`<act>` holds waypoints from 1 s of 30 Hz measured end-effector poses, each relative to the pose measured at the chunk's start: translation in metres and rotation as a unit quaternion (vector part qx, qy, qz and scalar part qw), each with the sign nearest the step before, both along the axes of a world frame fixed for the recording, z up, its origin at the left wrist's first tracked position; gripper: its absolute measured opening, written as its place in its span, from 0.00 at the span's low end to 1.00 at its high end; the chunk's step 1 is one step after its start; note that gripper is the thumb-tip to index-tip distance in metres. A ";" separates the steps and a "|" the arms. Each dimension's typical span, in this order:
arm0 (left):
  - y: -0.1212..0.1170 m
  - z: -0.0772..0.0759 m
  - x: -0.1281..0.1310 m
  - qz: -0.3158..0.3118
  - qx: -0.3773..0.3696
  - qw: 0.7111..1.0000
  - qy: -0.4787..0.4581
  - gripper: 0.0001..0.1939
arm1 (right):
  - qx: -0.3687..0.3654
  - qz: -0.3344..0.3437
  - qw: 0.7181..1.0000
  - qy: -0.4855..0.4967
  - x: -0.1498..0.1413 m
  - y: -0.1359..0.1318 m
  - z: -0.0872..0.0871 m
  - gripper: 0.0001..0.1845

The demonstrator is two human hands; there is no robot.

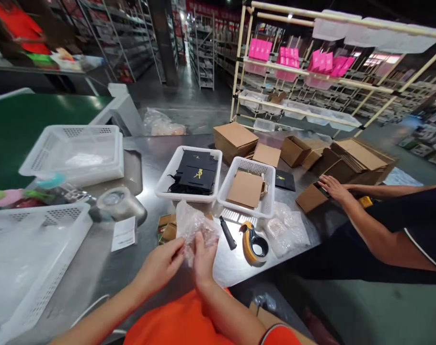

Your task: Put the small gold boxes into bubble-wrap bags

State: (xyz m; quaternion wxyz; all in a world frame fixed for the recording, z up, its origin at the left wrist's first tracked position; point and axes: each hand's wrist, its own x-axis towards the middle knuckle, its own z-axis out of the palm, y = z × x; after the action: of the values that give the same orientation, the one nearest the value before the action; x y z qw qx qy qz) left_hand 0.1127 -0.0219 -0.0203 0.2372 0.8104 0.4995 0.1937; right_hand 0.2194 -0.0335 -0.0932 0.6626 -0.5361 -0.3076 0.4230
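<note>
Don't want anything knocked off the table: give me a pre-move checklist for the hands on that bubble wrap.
1. Both hands on the bubble wrap: ok; left hand and right hand pinch its lower edge.
2. Anything inside the wrap: cannot tell.
3. Tape dispenser clear of the hands: ok, lying to the right.
4. Black marker apart from the wrap: ok, though close.
5. Co-worker's hand out of the way: ok, on a cardboard box.

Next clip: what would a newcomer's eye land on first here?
Probably the crinkled clear plastic bag held up by both hands, left hand and right hand, at the near edge of the metal table. Behind it sit two white baskets, one with black bags, one with brown cardboard; pink packets hang on the rack beyond.
</note>
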 end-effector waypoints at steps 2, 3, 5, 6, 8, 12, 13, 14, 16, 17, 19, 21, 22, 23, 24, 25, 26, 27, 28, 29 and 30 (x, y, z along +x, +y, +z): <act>0.006 0.009 0.000 0.007 0.051 0.997 -0.059 0.11 | 0.031 0.014 0.995 -0.097 0.005 -0.003 0.011 0.28; 0.009 0.013 0.001 0.016 0.078 0.994 -0.077 0.12 | 0.053 0.022 0.986 -0.154 0.007 -0.004 0.016 0.26; 0.012 0.018 0.001 0.022 0.107 0.990 -0.088 0.12 | 0.070 0.022 0.963 -0.258 0.011 -0.004 0.022 0.21; 0.012 0.018 0.002 0.012 0.112 0.990 -0.082 0.12 | 0.057 0.021 0.956 -0.287 0.013 -0.003 0.024 0.17; 0.008 0.017 0.004 -0.039 0.125 0.990 -0.048 0.12 | 0.014 0.039 0.964 -0.261 0.016 0.001 0.027 0.11; -0.002 0.012 0.010 -0.094 0.128 0.982 0.098 0.09 | -0.063 0.116 0.991 0.012 0.020 0.013 0.028 0.10; -0.003 0.013 0.012 -0.076 0.112 0.982 0.134 0.09 | -0.072 0.124 0.988 0.065 0.020 0.015 0.027 0.13; -0.003 0.013 0.013 -0.053 0.093 0.981 0.165 0.09 | -0.077 0.128 0.984 0.098 0.020 0.018 0.026 0.16; -0.002 0.014 0.013 -0.010 0.054 0.976 0.209 0.09 | -0.089 0.145 0.972 0.162 0.018 0.021 0.024 0.20; -0.001 0.013 0.012 0.006 0.039 0.974 0.224 0.10 | -0.098 0.159 0.963 0.196 0.017 0.022 0.023 0.22; 0.001 0.012 0.008 0.007 0.017 0.974 0.226 0.11 | -0.113 0.191 0.945 0.241 0.014 0.022 0.020 0.23; 0.002 0.008 0.005 -0.028 0.004 0.980 0.198 0.09 | -0.100 0.170 0.954 0.224 0.011 0.020 0.018 0.23; 0.003 0.007 0.003 -0.046 0.008 0.984 0.174 0.08 | -0.084 0.138 0.967 0.195 0.010 0.018 0.018 0.23; 0.003 0.006 0.002 -0.054 0.023 0.987 0.146 0.07 | -0.064 0.103 0.980 0.158 0.010 0.016 0.018 0.22; 0.004 0.006 0.001 -0.050 0.049 0.991 0.118 0.07 | -0.039 0.074 0.991 0.103 0.010 0.014 0.018 0.23; 0.004 0.006 0.001 -0.038 0.082 0.992 0.092 0.08 | -0.014 0.055 0.998 0.033 0.012 0.012 0.019 0.25; 0.005 0.007 0.002 -0.027 0.116 0.990 0.071 0.10 | 0.007 0.049 0.998 -0.046 0.014 0.011 0.020 0.26; 0.006 0.008 0.003 -0.027 0.145 0.987 0.060 0.10 | 0.019 0.055 0.991 -0.124 0.017 0.011 0.022 0.27; 0.006 0.009 0.004 -0.045 0.163 0.984 0.062 0.10 | 0.023 0.059 0.979 -0.192 0.020 0.013 0.024 0.26; 0.006 0.010 0.006 -0.077 0.169 0.980 0.073 0.10 | 0.015 0.070 0.972 -0.223 0.023 0.014 0.026 0.24; 0.006 0.010 0.008 -0.115 0.166 0.975 0.087 0.09 | -0.004 0.088 0.973 -0.211 0.026 0.017 0.028 0.21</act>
State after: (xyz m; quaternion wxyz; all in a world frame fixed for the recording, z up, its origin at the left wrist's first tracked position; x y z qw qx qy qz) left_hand 0.1207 -0.0160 -0.0100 0.0754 0.9042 0.3828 0.1738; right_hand 0.2451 -0.0167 -0.0648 0.5408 -0.5867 -0.4848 0.3582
